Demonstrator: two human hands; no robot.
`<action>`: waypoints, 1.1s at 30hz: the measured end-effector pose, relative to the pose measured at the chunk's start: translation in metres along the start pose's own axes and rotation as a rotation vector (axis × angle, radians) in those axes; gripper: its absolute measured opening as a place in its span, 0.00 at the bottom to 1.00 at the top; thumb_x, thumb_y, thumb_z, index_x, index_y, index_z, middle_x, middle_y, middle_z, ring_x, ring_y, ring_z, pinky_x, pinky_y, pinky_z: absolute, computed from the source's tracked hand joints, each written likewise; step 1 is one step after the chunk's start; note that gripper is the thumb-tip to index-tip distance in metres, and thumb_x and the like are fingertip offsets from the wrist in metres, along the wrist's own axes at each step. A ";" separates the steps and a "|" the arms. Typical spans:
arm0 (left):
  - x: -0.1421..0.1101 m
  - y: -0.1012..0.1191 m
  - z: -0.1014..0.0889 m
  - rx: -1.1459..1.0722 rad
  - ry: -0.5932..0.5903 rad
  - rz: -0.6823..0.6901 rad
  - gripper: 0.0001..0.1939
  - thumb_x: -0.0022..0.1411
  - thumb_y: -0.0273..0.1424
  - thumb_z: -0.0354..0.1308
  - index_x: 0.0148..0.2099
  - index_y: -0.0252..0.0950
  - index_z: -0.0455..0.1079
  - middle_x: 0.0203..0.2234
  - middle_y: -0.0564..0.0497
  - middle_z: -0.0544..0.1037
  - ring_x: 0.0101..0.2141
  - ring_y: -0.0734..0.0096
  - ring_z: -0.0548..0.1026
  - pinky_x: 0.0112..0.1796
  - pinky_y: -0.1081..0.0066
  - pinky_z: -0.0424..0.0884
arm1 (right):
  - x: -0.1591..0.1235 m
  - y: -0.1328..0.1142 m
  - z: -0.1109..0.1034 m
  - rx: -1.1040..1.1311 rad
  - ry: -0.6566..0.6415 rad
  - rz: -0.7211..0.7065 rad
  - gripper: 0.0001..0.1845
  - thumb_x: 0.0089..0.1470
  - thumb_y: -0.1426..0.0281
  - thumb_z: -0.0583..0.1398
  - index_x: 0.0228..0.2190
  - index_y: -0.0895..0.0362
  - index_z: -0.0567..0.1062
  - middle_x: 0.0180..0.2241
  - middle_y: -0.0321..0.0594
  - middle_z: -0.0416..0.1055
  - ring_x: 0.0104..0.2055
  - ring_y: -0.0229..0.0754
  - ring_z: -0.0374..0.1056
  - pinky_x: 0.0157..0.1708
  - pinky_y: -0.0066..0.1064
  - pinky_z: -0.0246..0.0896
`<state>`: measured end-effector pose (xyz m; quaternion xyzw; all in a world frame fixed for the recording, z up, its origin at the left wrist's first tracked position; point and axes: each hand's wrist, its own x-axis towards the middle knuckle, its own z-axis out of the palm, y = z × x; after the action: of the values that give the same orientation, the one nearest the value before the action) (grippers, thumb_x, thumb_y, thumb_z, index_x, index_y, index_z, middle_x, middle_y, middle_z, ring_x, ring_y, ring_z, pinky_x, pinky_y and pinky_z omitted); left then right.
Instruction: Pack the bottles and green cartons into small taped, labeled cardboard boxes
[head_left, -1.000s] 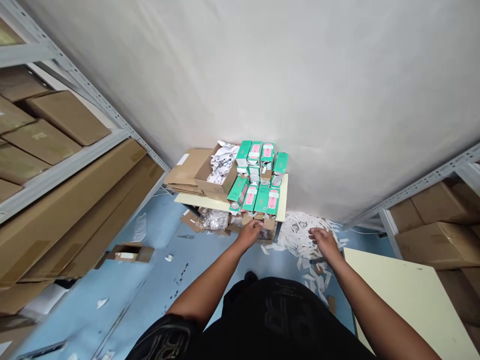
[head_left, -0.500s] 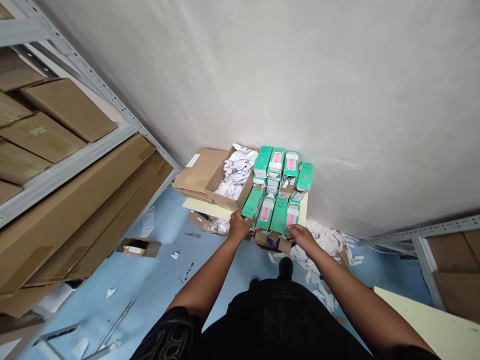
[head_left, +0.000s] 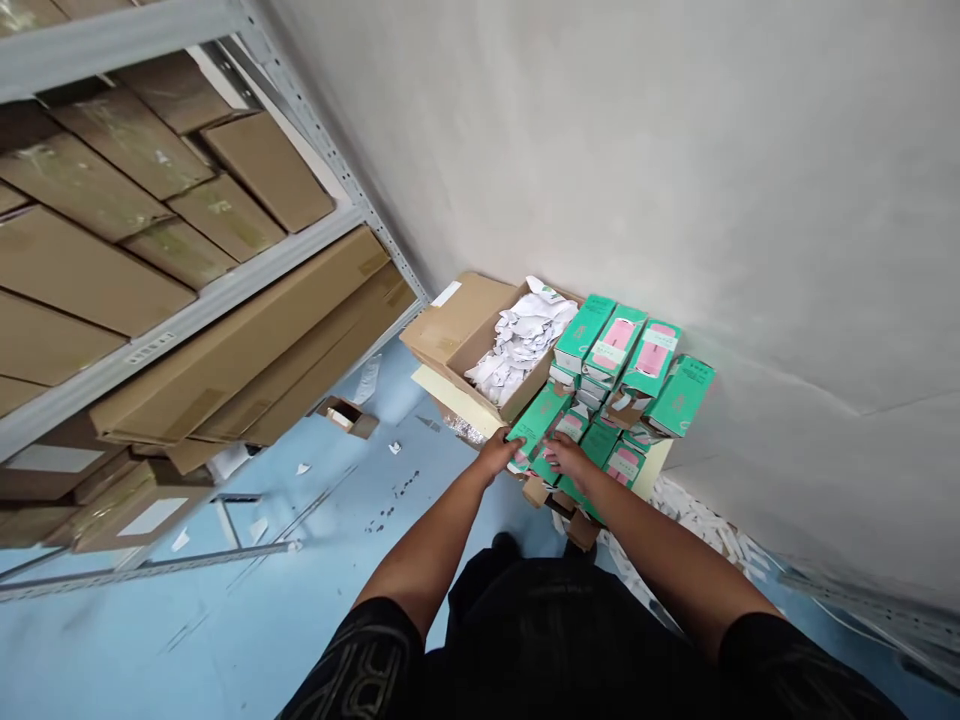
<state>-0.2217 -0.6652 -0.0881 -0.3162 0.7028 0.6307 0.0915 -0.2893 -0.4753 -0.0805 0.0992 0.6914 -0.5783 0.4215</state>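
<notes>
Several green and pink boxes (head_left: 616,352) are stacked on a small pale table (head_left: 442,388) against the wall. My left hand (head_left: 501,452) touches the nearest green box (head_left: 538,418) at the front left of the stack. My right hand (head_left: 568,457) rests on the front row of boxes just beside it, fingers spread over them. Whether either hand grips a box is hidden by the fingers.
An open cardboard box of white paper scraps (head_left: 517,340) stands on the table's left. Metal shelving with brown cartons (head_left: 187,300) fills the left. Paper scraps (head_left: 697,520) litter the blue floor (head_left: 300,560) at right; a small carton (head_left: 346,415) lies on the floor.
Both hands came up from below the table to the front row of green boxes and drew together. The view swung left and tilted.
</notes>
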 end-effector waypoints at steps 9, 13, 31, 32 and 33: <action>-0.006 -0.008 -0.003 -0.096 -0.155 -0.016 0.29 0.58 0.41 0.68 0.60 0.37 0.72 0.43 0.45 0.83 0.39 0.62 0.81 0.40 0.68 0.76 | -0.015 0.018 0.036 0.207 0.094 -0.104 0.29 0.48 0.62 0.65 0.53 0.48 0.75 0.48 0.42 0.79 0.44 0.49 0.76 0.32 0.32 0.70; -0.008 -0.007 -0.023 -0.229 -0.316 -0.038 0.34 0.55 0.41 0.71 0.62 0.38 0.69 0.48 0.44 0.81 0.38 0.64 0.80 0.38 0.68 0.76 | -0.020 0.027 0.061 0.282 0.223 -0.149 0.31 0.43 0.64 0.67 0.52 0.50 0.75 0.50 0.43 0.78 0.43 0.48 0.76 0.32 0.32 0.70; -0.056 0.018 -0.042 -0.120 -0.724 0.066 0.36 0.52 0.42 0.74 0.59 0.37 0.69 0.56 0.39 0.78 0.51 0.54 0.79 0.47 0.62 0.75 | -0.124 0.047 0.109 0.484 0.551 -0.251 0.30 0.43 0.61 0.66 0.50 0.48 0.72 0.58 0.41 0.73 0.43 0.46 0.74 0.32 0.31 0.70; -0.063 0.018 -0.033 -0.110 -0.758 0.078 0.36 0.52 0.42 0.74 0.60 0.37 0.69 0.57 0.39 0.77 0.52 0.53 0.78 0.48 0.61 0.75 | -0.135 0.053 0.105 0.494 0.566 -0.263 0.31 0.43 0.61 0.66 0.51 0.49 0.72 0.58 0.41 0.72 0.44 0.46 0.74 0.32 0.31 0.70; -0.071 0.018 -0.023 -0.092 -0.791 0.087 0.37 0.52 0.42 0.74 0.60 0.37 0.68 0.58 0.39 0.76 0.53 0.52 0.77 0.49 0.61 0.75 | -0.146 0.060 0.100 0.507 0.584 -0.273 0.31 0.43 0.61 0.66 0.51 0.49 0.72 0.59 0.42 0.72 0.44 0.46 0.74 0.32 0.31 0.70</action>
<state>-0.1698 -0.6638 -0.0312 -0.0228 0.5971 0.7380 0.3137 -0.1136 -0.4939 -0.0195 0.2670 0.6244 -0.7287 0.0890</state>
